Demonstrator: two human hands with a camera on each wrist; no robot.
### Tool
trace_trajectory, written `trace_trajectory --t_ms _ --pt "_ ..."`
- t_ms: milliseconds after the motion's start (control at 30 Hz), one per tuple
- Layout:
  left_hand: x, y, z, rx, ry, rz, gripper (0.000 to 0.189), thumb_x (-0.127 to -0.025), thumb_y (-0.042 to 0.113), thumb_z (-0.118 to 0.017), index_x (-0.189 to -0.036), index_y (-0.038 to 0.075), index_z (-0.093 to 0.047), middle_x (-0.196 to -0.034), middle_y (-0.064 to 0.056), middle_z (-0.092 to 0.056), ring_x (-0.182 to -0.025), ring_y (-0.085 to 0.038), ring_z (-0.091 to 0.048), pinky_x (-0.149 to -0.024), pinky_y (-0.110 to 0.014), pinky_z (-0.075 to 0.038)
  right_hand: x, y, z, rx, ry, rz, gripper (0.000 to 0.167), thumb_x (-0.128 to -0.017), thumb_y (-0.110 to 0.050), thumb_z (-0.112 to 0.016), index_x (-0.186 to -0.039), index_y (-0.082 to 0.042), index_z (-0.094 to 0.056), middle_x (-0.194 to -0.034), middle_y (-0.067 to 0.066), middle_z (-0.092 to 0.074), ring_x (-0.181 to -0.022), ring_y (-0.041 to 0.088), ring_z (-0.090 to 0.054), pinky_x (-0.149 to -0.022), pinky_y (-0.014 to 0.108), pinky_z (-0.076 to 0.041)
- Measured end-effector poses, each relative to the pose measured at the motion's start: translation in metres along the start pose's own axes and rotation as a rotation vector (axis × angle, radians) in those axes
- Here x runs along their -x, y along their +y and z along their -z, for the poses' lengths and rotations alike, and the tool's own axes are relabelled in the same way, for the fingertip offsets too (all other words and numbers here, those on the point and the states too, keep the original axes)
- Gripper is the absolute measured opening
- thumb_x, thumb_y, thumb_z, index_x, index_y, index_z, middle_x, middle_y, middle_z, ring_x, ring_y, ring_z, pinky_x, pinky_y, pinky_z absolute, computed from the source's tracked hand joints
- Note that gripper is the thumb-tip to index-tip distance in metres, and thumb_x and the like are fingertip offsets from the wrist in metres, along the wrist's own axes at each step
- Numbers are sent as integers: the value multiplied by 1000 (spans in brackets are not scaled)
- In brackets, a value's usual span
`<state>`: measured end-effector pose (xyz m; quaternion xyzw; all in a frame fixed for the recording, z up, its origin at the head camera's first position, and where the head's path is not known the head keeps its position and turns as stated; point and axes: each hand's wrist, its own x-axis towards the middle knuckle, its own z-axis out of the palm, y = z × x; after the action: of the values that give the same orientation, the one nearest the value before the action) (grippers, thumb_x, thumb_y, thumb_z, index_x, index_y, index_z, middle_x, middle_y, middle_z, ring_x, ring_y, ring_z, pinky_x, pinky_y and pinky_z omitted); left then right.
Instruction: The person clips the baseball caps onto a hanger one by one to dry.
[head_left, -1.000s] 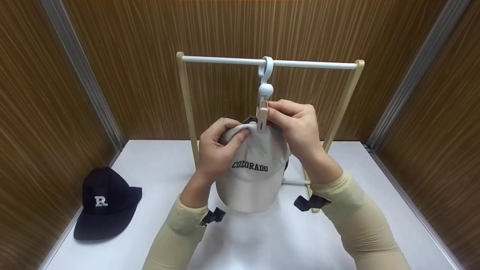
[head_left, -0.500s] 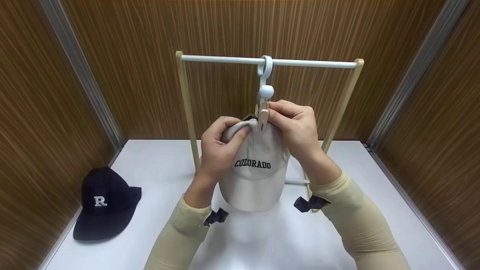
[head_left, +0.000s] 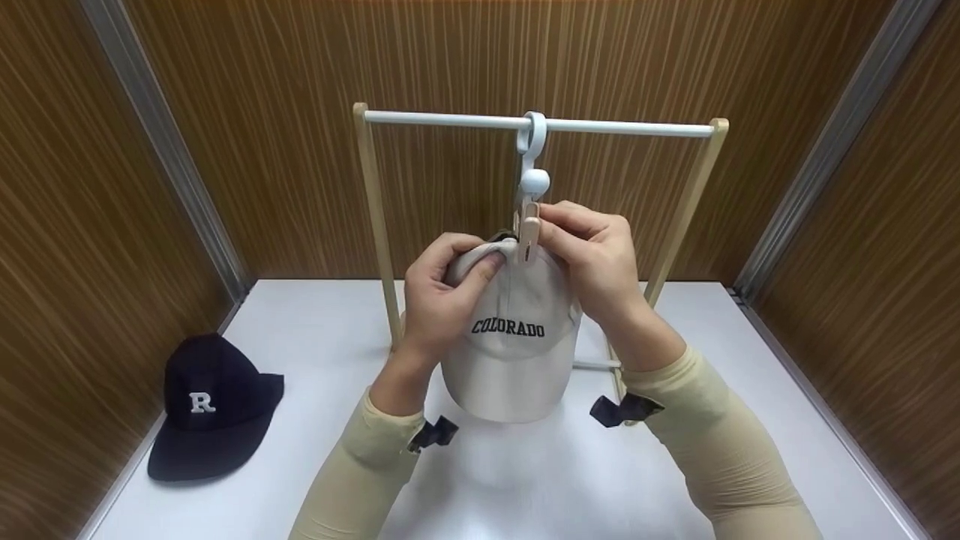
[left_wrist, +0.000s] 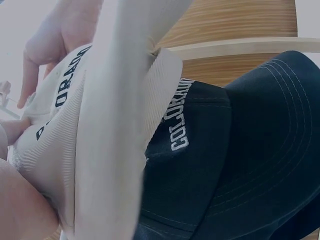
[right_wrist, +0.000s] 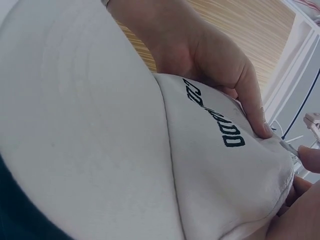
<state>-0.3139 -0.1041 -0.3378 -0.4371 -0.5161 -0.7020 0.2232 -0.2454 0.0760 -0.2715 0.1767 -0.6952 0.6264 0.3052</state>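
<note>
A beige cap lettered COLORADO hangs brim-down under a white hook clip on the rack's white bar. My left hand grips the cap's top edge, thumb on the front. My right hand pinches the clip's beige peg at that same edge. In the left wrist view a dark navy COLORADO cap sits right behind the beige cap. The right wrist view is filled by the beige cap, with the left hand on its far side.
A black cap with a white R lies at the left on the white table. The wooden-legged rack stands mid-table, with wood-grain walls close on three sides.
The beige cap and both hands have shifted slightly up and right toward the clip. Both grips are unchanged and the black cap has not moved.
</note>
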Motion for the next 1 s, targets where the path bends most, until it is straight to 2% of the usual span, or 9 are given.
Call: trace_trajectory --t_ms 200,367,633,1000 --pt "0 -1 0 -1 -10 -5 10 -100 -2 -80 -108 1 -75 -104 -2 -77 -95 -22 -73 -85 -35 -61 2 0 0 -56 -17 -4 16 -99 -1 -77 -112 3 -85 -94 5 -78 -86 13 -67 -71 25 -56" --pt "1 -1 1 -4 -16 5 10 -101 1 -80 -109 -1 -75 -104 -5 -77 -95 -22 -73 -85 -35 -61 3 1 1 -44 -27 -6 21 -99 -2 -77 -117 10 -81 -93 4 -77 -86 13 -66 -70 25 -55" --pt "1 -1 3 1 -21 20 11 -101 4 -81 -110 0 -75 -104 -3 -76 -95 -22 -71 -85 -35 -60 5 3 1 -36 -25 -1 18 -100 -3 -76 -115 0 -85 -97 5 -77 -90 14 -67 -74 26 -56" --pt "3 -4 4 -5 -31 52 13 -102 7 -82 -111 0 -75 -106 -3 -77 -98 -23 -73 -88 -37 -61 9 8 -1 24 -4 43 20 -100 -1 -75 -118 3 -83 -104 5 -79 -94 14 -71 -78 27 -57"
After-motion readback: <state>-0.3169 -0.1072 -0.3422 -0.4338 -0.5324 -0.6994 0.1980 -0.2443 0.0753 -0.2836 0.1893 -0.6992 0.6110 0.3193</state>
